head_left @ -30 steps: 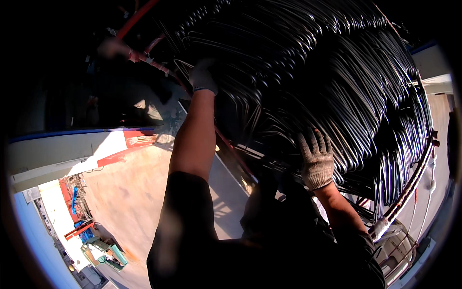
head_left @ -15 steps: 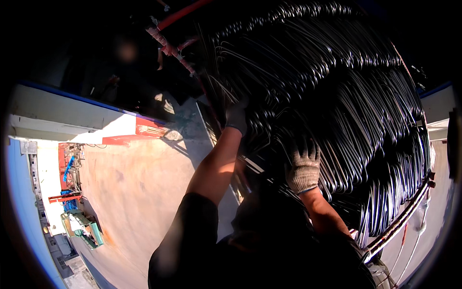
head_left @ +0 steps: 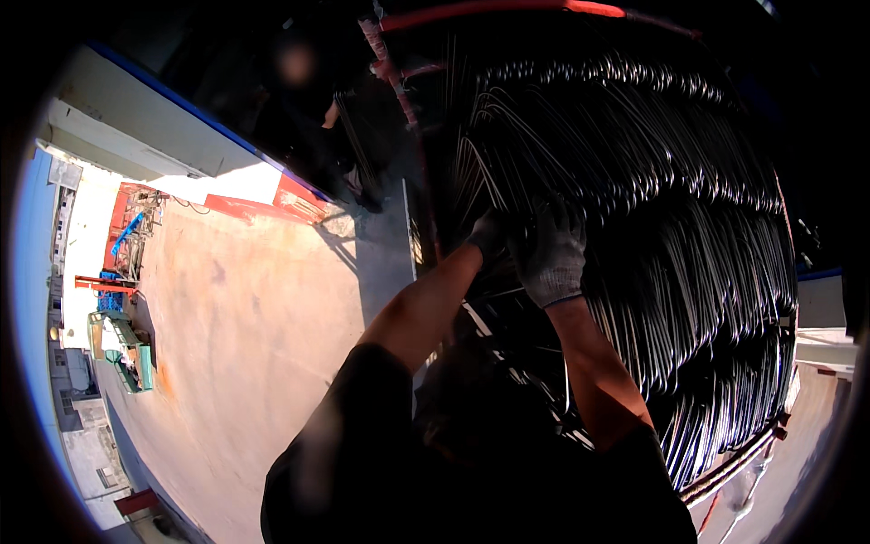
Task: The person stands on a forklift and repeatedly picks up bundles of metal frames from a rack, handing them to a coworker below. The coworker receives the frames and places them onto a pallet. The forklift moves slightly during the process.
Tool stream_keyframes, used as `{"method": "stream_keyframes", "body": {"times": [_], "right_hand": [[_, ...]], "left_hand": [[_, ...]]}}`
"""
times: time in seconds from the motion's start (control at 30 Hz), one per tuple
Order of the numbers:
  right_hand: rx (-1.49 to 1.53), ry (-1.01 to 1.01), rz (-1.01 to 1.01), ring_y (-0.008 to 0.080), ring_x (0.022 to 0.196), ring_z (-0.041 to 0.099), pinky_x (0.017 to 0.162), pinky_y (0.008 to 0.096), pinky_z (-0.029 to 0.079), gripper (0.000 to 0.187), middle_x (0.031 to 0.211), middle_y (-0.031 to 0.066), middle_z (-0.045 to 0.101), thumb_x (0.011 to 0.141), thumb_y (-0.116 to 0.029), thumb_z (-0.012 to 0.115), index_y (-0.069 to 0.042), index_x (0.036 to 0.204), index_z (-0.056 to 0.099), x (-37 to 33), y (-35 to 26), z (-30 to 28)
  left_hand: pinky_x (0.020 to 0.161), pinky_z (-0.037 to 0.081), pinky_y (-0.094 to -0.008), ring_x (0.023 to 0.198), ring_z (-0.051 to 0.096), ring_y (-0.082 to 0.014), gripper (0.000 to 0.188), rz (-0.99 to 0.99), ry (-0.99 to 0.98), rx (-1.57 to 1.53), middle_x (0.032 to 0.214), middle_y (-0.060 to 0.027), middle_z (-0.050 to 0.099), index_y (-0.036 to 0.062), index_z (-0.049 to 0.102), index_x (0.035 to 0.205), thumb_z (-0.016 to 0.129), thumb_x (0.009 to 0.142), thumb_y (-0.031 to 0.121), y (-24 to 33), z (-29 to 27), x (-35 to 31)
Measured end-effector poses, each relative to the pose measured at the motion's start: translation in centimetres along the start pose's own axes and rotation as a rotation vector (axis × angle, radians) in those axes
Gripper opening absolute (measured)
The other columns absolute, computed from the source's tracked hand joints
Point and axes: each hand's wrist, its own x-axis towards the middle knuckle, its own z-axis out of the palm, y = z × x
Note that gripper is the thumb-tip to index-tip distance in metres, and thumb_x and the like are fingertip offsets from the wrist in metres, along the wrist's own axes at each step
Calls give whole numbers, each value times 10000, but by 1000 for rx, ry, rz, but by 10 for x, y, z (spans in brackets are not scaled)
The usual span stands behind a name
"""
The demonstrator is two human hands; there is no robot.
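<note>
Rows of thin, glossy black metal rods with bent ends [head_left: 689, 245] are packed densely on a rack in front of me and to the right. My right hand [head_left: 555, 263], in a light knitted glove, lies over the rods near the left side of the stack, its fingers stretched forward. Just left of it, my gloved left hand [head_left: 488, 234] reaches in among the rods at the rack's left edge. Deep shadow hides the left fingers and whatever they may touch. A few long bent rods [head_left: 485, 168] stand out beyond both hands.
A red bar [head_left: 507, 11] and a wrapped upright post [head_left: 385, 68] frame the rack's far left corner. Another person [head_left: 308, 109] stands in shadow beyond it. At left lies a sunlit concrete floor [head_left: 254, 299], with a green container [head_left: 122, 349] farther off.
My right hand has moved forward and left across the rods, now close beside my left hand. The view has shifted, and the other person shows farther right.
</note>
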Motion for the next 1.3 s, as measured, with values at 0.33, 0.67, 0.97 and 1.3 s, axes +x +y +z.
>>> {"method": "stream_keyframes", "body": {"times": [0.33,0.67,0.97,1.3], "right_hand": [[-276,-213,76,393,1609,225,1336,606,124,920,1710,171,311,843,-228,715,-122,1659,303,127,-5,109],[-314,-240,64,396,1605,246,1341,597,146,926,1705,191,313,870,-240,776,-118,1657,302,133,-23,109],[324,-166,-176,391,1480,451,1220,507,419,858,1595,225,458,899,-308,844,-51,1596,415,96,-89,148],[1382,-899,238,342,1547,411,1246,428,355,1117,1640,260,439,840,-430,917,26,1647,293,109,-217,311]], "left_hand": [[986,572,-396,1162,684,-305,287,693,409,1395,1221,-107,722,100,738,1180,674,944,250,129,-156,-66],[920,574,-423,1067,733,-349,412,332,967,1047,1105,-152,768,59,705,1149,798,873,350,197,-369,-114],[878,563,-506,1025,706,-426,412,380,1085,1174,1033,-209,741,77,685,1159,757,849,339,192,-421,-113],[892,584,-434,1049,750,-354,485,352,921,1381,1103,-189,774,27,705,1264,766,952,393,279,-407,-147]]}}
